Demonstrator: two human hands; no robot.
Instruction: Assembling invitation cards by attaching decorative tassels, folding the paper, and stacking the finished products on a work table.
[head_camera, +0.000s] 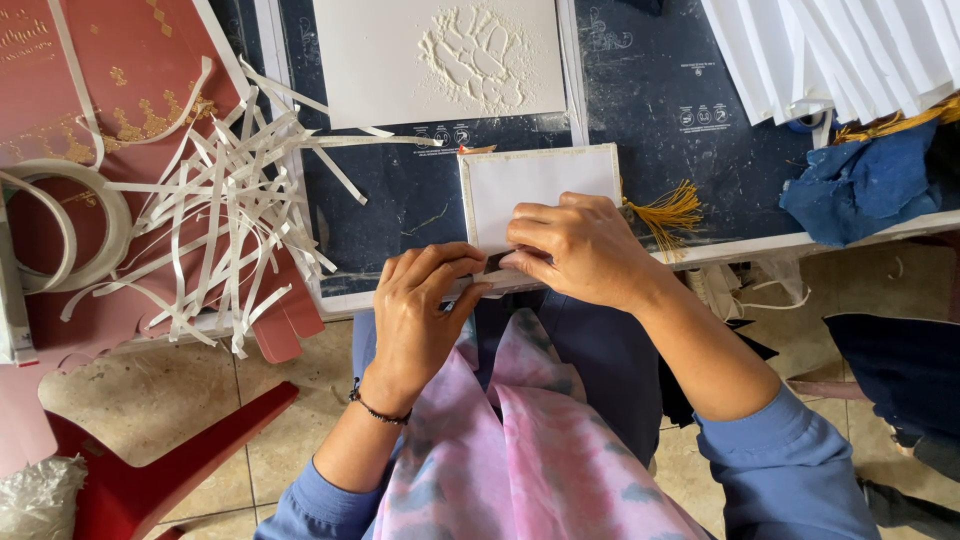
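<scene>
Head view: both hands meet at the table's near edge, where the white card overhangs for easy pinching. Left hand curls, fingertips nipping the card's lower edge; right hand presses flat, holding it down. A yellow tassel sticks out beside it; paper strips lie heaped toward the left edge.

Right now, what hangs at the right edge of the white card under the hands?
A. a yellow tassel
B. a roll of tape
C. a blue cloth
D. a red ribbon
A: a yellow tassel fans out from the right edge of the white card, just above the right hand.
</scene>
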